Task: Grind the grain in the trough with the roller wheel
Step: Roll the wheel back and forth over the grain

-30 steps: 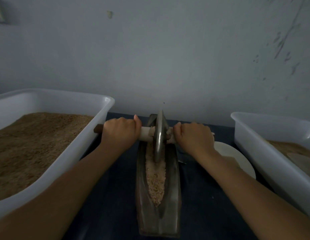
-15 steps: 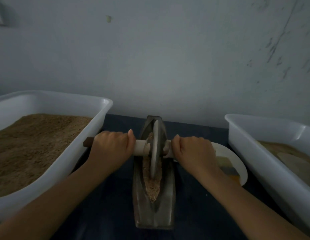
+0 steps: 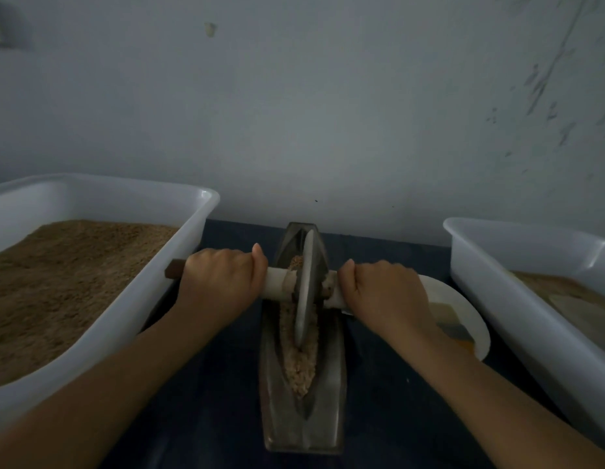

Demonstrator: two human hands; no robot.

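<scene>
A dark, boat-shaped metal trough (image 3: 304, 418) lies lengthwise on the table in front of me. Pale crushed grain (image 3: 299, 363) fills its groove. The metal roller wheel (image 3: 305, 292) stands on edge in the groove, in the trough's far half, on a pale wooden axle (image 3: 277, 286). My left hand (image 3: 220, 282) grips the axle left of the wheel. My right hand (image 3: 385, 292) grips it on the right side. The axle's dark left end (image 3: 174, 268) sticks out past my left fist.
A white plastic tub (image 3: 152, 292) heaped with brown grain stands at the left. Another white tub (image 3: 517, 299) stands at the right. A white plate (image 3: 463, 309) lies between it and the trough. A dark blue cloth (image 3: 209, 401) covers the table; a grey wall rises behind.
The wheel rolled back from the trough's far end toward me along the groove, with both hands still round the axle. Less grain shows on the near side of the wheel.
</scene>
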